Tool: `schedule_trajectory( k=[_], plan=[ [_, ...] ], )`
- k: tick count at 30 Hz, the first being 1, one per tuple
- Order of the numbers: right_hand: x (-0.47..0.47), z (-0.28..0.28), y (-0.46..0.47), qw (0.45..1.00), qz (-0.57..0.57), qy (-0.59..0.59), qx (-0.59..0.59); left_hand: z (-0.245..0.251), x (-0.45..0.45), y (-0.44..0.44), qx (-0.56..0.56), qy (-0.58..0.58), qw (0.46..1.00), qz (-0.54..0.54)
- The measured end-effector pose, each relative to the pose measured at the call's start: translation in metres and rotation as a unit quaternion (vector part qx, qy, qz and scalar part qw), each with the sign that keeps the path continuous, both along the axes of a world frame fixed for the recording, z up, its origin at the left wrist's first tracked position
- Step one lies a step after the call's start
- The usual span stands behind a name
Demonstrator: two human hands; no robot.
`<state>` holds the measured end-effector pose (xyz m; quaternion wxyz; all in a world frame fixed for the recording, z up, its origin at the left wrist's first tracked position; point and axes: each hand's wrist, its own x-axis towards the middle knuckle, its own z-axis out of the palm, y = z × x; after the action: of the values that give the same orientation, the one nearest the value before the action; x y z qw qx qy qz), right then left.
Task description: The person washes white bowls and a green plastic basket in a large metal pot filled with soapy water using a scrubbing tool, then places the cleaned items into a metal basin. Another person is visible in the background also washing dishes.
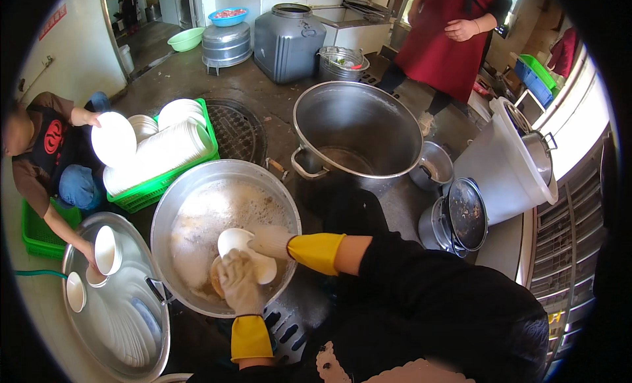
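A large round metal basin of cloudy, foamy water stands before me. Over the water, a white dish is between my two hands, which wear pale work gloves with yellow cuffs. My right hand grips the dish by its upper right side. Across its lower left lies my left hand, covering part of it; whether those fingers grip or only press cannot be made out. A tan, rounded object shows at the left hand's edge, partly hidden.
At left, a co-worker holds a white plate above a green crate of stacked dishes and reaches into a second basin of dishes. A deep metal pot stands ahead. Another person in a red apron stands beyond.
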<state>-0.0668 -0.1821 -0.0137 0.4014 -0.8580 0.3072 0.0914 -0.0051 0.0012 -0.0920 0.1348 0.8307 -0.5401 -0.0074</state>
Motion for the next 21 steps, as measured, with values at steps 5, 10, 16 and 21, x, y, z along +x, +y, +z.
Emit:
schedule_trajectory(
  k=[5, 10, 16, 21],
  plan=[
    [0.007, -0.055, -0.011, 0.995, 0.006, -0.021, -0.101, -0.042, 0.026, 0.021, -0.006, 0.266, 0.907, 0.327],
    [0.004, -0.133, -0.014, 0.982, 0.159, -0.005, -0.104, -0.064, 0.023, 0.029, -0.115, 0.216, 0.921, 0.303],
    [-0.006, -0.172, -0.067, 0.972, -0.039, 0.097, 0.209, -0.069, 0.033, 0.03, -0.198, 0.43, 0.819, 0.324],
    [0.002, -0.159, -0.036, 0.864, -0.231, 0.01, 0.446, -0.065, 0.03, 0.03, -0.262, 0.556, 0.732, 0.294]
  ],
)
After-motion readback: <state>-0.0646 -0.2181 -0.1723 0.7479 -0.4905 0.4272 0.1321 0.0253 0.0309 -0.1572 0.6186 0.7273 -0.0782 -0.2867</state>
